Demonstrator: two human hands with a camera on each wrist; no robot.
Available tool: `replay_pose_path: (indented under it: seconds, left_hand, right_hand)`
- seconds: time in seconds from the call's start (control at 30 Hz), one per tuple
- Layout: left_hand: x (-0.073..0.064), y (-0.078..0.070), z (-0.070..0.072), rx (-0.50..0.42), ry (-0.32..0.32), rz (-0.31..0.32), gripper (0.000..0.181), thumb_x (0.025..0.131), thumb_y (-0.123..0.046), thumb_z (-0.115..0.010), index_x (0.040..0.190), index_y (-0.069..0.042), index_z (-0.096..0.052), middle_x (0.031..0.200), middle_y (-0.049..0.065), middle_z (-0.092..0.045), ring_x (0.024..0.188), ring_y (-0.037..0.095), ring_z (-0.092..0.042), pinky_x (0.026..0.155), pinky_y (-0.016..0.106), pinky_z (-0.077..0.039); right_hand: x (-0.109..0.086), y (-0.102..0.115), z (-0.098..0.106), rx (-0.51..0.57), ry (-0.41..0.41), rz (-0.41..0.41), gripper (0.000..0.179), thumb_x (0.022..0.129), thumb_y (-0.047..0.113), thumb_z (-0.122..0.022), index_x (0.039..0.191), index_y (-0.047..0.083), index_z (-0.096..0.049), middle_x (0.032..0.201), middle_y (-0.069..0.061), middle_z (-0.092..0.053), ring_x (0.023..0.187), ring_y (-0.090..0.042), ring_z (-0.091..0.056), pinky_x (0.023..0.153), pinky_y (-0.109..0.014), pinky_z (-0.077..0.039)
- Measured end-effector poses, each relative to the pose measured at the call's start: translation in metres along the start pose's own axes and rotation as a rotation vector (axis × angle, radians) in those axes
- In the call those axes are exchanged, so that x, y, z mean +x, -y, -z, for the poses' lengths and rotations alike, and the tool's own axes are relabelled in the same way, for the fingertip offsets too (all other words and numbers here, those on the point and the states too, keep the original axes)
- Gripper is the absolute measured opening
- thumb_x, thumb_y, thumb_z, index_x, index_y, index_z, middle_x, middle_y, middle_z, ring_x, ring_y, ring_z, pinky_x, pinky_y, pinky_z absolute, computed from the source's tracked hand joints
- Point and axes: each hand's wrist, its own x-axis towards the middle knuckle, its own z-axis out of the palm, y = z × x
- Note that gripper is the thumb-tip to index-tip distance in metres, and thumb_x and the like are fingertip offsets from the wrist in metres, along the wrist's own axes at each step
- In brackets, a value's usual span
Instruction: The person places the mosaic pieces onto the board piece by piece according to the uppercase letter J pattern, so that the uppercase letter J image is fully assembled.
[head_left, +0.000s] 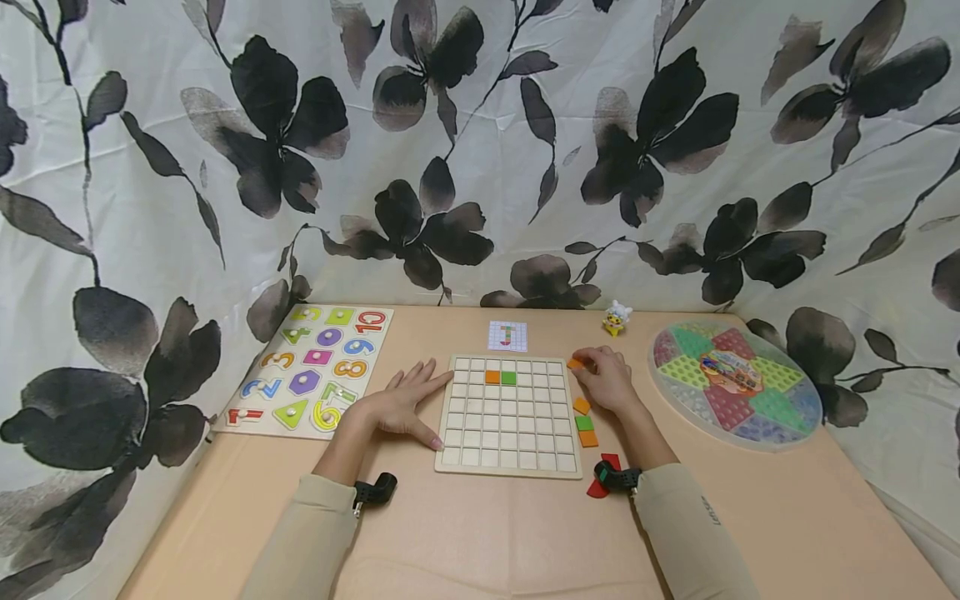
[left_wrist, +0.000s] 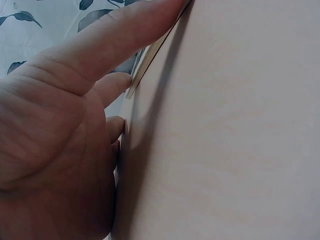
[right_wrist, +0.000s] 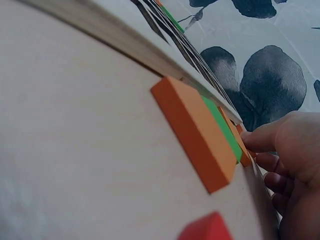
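A white grid board (head_left: 510,462) lies on the table with an orange tile (head_left: 492,377) and a green tile (head_left: 508,378) side by side in its upper rows. My left hand (head_left: 393,407) is spread at the board's left edge, thumb and forefinger tips right at the rim. By the upper right corner, my right hand (head_left: 606,379) pinches a small orange tile (head_left: 574,364), partly hidden by the fingers. Below it, along the board's right side, lie another orange tile (head_left: 581,406), a green tile (head_left: 584,423) and an orange tile (right_wrist: 195,135) close in the right wrist view.
Red pieces (head_left: 597,489) lie beside my right wrist. A number puzzle board (head_left: 258,400) is at the left, a round patterned board (head_left: 787,404) at the right. Behind the grid board are a small pattern card (head_left: 495,335) and a little figurine (head_left: 617,318), before a floral cloth (head_left: 525,225).
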Motion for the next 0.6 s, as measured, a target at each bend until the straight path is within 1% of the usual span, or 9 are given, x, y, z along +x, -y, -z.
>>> replay_pose_path:
  seconds: [0.17,0.27,0.43,0.6]
  left_hand:
    - [-0.0007,-0.0003,-0.0001,-0.002,-0.001,-0.004,0.126,0.068,-0.059,-0.091,0.168,-0.024,-0.022,0.176,0.017,0.003,0.163,0.038,0.008,0.13,0.06,0.006]
    - [-0.0012,-0.0005,0.0001,-0.003,0.001,-0.007,0.126,0.069,-0.059,-0.091,0.168,-0.024,-0.021,0.176,0.018,0.004,0.163,0.038,0.008,0.13,0.06,0.006]
    - [-0.0019,-0.0013,0.0008,-0.004,0.002,-0.005,0.126,0.069,-0.059,-0.091,0.168,-0.023,-0.022,0.176,0.018,0.003,0.162,0.038,0.008,0.13,0.06,0.006]
    - [-0.0014,-0.0013,0.0007,0.003,0.0,-0.006,0.126,0.069,-0.059,-0.09,0.168,-0.023,-0.022,0.175,0.018,0.003,0.162,0.039,0.008,0.13,0.061,0.006]
  right_hand:
    - [-0.0011,0.0021,0.0008,-0.021,0.013,0.017,0.039,0.102,0.018,-0.065,0.14,0.009,-0.065,0.127,-0.019,-0.059,0.113,-0.036,-0.044,0.089,-0.049,-0.026]
    - [-0.0014,0.0028,0.0001,-0.028,0.018,0.018,0.036,0.102,0.019,-0.065,0.137,0.01,-0.068,0.125,-0.017,-0.058,0.113,-0.036,-0.042,0.09,-0.05,-0.025]
    - [-0.0005,0.0015,-0.0014,-0.041,0.017,0.011,0.031,0.103,0.02,-0.065,0.132,0.011,-0.069,0.123,-0.016,-0.056,0.112,-0.036,-0.041,0.088,-0.048,-0.024]
    - [0.0008,-0.0004,-0.0009,-0.02,0.008,0.022,0.027,0.102,0.019,-0.066,0.127,0.01,-0.068,0.118,-0.017,-0.057,0.109,-0.035,-0.041,0.087,-0.049,-0.023]
